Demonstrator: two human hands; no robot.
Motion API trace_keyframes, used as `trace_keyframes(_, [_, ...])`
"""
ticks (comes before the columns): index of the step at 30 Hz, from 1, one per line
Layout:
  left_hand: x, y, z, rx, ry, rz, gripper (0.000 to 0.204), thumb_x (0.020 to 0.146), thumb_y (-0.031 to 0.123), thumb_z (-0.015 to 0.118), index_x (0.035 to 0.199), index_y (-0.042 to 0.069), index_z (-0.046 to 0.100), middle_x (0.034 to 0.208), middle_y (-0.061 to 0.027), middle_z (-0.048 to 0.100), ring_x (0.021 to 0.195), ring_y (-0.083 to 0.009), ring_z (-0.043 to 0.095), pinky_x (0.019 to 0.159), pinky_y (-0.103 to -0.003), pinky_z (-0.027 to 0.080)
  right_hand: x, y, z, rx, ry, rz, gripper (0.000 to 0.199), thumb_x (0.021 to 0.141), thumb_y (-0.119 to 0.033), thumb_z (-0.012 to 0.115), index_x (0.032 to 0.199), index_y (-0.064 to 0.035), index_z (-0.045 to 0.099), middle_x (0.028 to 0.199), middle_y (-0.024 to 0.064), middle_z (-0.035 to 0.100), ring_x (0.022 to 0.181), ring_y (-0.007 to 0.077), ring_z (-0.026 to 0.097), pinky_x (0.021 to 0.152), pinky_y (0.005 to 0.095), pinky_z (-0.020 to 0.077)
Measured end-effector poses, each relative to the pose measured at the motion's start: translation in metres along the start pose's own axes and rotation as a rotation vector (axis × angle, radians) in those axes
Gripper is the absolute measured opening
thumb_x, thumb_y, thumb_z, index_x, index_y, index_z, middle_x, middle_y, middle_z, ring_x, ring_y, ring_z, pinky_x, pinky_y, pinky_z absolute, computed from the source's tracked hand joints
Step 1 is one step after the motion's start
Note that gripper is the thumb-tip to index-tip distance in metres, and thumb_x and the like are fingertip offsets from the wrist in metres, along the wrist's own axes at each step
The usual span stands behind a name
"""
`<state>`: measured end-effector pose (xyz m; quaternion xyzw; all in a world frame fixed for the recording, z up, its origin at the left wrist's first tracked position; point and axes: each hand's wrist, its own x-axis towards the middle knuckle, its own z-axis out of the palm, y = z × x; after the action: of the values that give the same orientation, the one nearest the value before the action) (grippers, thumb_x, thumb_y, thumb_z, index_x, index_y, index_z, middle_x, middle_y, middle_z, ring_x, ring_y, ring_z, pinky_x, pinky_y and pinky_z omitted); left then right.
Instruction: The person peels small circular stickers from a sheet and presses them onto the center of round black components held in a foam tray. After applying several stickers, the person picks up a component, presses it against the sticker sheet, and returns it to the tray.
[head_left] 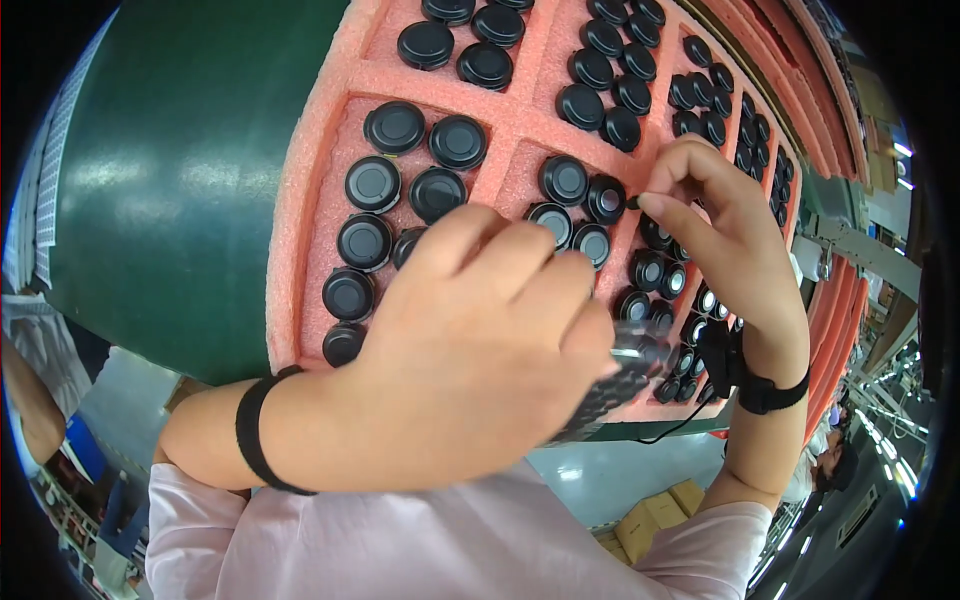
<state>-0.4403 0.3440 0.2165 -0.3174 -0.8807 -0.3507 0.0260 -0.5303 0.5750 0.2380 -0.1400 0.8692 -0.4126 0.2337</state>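
Observation:
My left hand (490,340) is closed, palm down, over the lower middle of a pink foam tray (285,250). From under its fingers sticks out a clear plastic pack (610,385) of small dark parts, which it appears to grip; the fingertips are hidden. Thumb and forefinger of my right hand (725,225) pinch a small black piece (632,202). That piece is right beside a round black lens-like part (605,198) in a middle compartment. Similar round parts (365,240) with plain dark tops stand in rows in the left compartment.
A green tabletop (180,190) lies left of the tray. More pink foam sheets (820,80) are stacked at the far right. A thin black cable (680,428) hangs from the device on my right wrist. Cardboard boxes (650,520) sit on the floor below. Another person's arm (30,400) shows at far left.

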Motion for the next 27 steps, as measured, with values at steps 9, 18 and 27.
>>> trace_keyframes(9, [0.013,0.006,0.003,0.078,-0.088,0.093,0.025,0.077,0.025,0.068,0.087,0.003,0.065,0.120,-0.0187,0.067,0.115,-0.0332,0.062,0.104,-0.053,0.044,0.006,0.000,0.009,-0.048,-0.048,0.026,0.009,0.093,-0.001,0.070,0.094,0.0007,0.061,0.088,0.0021,0.053,0.076,0.0099,0.051,0.068,0.0269,0.0455])
trace_keyframes(18, [0.016,-0.007,0.016,0.075,-0.081,0.100,0.023,0.079,0.023,0.066,0.086,0.002,0.066,0.123,-0.0230,0.067,0.121,-0.0333,0.063,0.108,-0.053,0.042,0.006,0.007,0.013,-0.087,-0.051,-0.046,0.008,0.095,0.005,0.065,0.095,-0.0006,0.059,0.092,-0.0019,0.047,0.077,0.0035,0.044,0.065,0.0202,0.0386])
trace_keyframes(27, [0.018,-0.007,0.015,0.054,-0.114,0.080,0.024,0.080,0.025,0.068,0.087,0.002,0.068,0.123,-0.0227,0.067,0.121,-0.0335,0.063,0.113,-0.054,0.039,0.006,0.007,0.015,-0.091,-0.052,-0.025,0.008,0.096,0.005,0.064,0.095,-0.0007,0.058,0.093,-0.0016,0.047,0.077,0.0021,0.045,0.065,0.0190,0.0402])
